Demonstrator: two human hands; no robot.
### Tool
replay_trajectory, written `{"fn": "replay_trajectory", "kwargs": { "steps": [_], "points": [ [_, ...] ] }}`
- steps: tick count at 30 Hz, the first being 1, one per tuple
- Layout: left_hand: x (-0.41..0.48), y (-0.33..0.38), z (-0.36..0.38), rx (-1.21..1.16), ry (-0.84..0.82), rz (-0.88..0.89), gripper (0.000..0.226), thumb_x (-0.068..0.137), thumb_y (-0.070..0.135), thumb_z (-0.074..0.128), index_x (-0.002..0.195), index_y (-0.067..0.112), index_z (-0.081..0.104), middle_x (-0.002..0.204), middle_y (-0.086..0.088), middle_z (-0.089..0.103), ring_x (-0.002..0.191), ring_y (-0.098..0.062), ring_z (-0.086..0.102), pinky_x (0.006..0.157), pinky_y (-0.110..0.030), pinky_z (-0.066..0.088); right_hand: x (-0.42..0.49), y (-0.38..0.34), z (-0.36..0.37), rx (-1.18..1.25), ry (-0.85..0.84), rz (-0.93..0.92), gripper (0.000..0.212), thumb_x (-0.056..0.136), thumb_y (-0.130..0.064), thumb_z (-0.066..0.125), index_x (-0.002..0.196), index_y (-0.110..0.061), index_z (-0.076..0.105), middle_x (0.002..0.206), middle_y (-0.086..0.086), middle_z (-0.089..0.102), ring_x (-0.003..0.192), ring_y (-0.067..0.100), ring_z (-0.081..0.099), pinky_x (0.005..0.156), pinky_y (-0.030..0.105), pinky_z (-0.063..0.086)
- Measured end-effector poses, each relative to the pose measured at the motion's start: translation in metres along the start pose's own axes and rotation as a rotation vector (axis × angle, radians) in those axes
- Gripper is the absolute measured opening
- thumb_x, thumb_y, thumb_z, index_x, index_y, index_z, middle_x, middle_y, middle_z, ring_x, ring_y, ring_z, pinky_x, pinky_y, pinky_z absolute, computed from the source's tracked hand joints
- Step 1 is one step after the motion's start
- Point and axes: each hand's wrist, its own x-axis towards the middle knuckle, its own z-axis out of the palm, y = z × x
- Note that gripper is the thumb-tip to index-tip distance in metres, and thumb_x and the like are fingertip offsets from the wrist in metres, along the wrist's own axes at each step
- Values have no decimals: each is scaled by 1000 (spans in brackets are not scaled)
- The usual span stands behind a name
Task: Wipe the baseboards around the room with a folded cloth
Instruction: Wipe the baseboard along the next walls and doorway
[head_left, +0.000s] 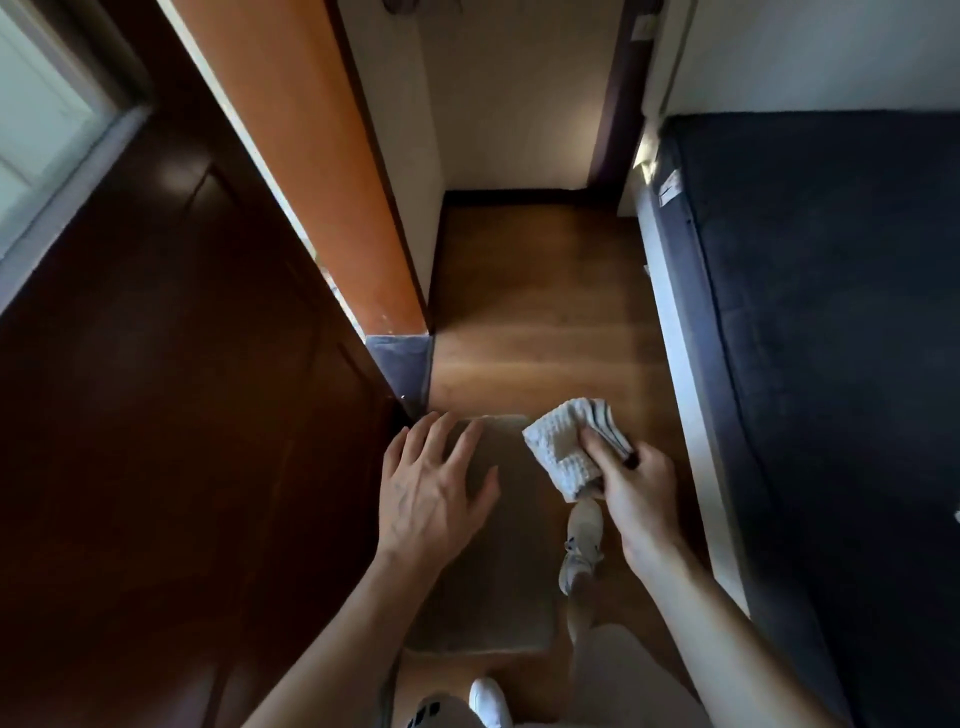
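1. Hands: right hand (641, 499) pinches the folded cloth (563, 449) between thumb and fingers, in the air above the floor (545, 312). Left hand (436, 493) is spread wide, holding nothing, near the door (182, 415) edge.
2. Cloth: white waffle weave with dark stripes along one fold. It looks soft, light and limp, likely to bunch rather than slip. A grip across the thick folded edge, leaving a flat pad free, seems best.
3. Baseboard (400, 364): a short grey-blue strip at the foot of the orange wall (322, 182), flat-faced with a square corner. It is well apart from the cloth. A darker far baseboard (519, 196) runs along the end wall.
4. Door: dark, glossy wood, hard and smooth, just beside the strip.
5. Mat (493, 571): dull grey rectangle, flat on the smooth wood floor under the hands.
6. Bed (831, 364): navy, matte fabric, along the right.
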Motion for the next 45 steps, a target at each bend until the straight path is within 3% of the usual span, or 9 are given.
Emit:
{"fn": "replay_trajectory", "kwargs": {
  "steps": [6,12,16,20,27,33,38,45],
  "points": [
    [130,25,29,0,-47,-36,56,93,55,49,142,28,50,145,-2,52,135,-27,46,109,-51,39,134,-37,-3,-24,-89,14,20,84,-31,74,94,-14,71,86,6,75,74,16,74,52,25,56],
    [254,62,38,-20,-65,-82,57,93,55,47,142,27,53,148,-3,52,138,-28,45,109,-52,40,266,-90,-9,-158,-172,-16,33,77,-52,76,91,-22,73,90,2,76,85,23,73,75,56,58],
    [314,73,43,-24,-66,-105,56,93,54,52,142,27,53,147,-4,52,137,-28,45,109,-51,40,332,-116,-1,-170,-184,-2,54,67,-66,74,93,-20,74,90,1,76,86,23,73,76,57,58],
    [363,71,51,-11,-57,-110,57,93,54,53,142,26,54,146,-4,54,136,-27,47,110,-49,39,380,-131,14,-187,-207,-28,54,69,-68,72,93,-20,74,88,2,76,87,24,72,76,59,56],
    [449,40,76,0,-7,-127,58,90,54,60,141,27,55,144,-4,54,136,-27,46,108,-47,39,461,-150,54,-188,-208,-34,54,68,-68,72,89,-18,74,85,3,75,84,25,72,72,58,57],
    [564,-5,98,-30,28,-122,58,92,56,50,140,26,56,143,-5,56,133,-27,48,108,-48,40,558,-183,119,-173,-190,-17,50,67,-64,74,89,-19,74,85,2,76,83,24,73,73,57,58],
    [659,-43,100,-69,43,-126,56,91,52,52,137,23,61,141,-6,58,130,-29,51,107,-49,40,635,-224,183,-124,-196,-1,26,78,-38,78,89,-14,73,85,9,75,75,24,74,53,38,59],
    [760,-79,100,-55,42,-124,53,88,46,68,135,21,63,139,-6,59,127,-29,55,105,-51,44,720,-269,245,-117,-216,-29,16,87,-21,73,95,-7,72,80,5,75,73,19,73,50,35,59]
  ]
}}
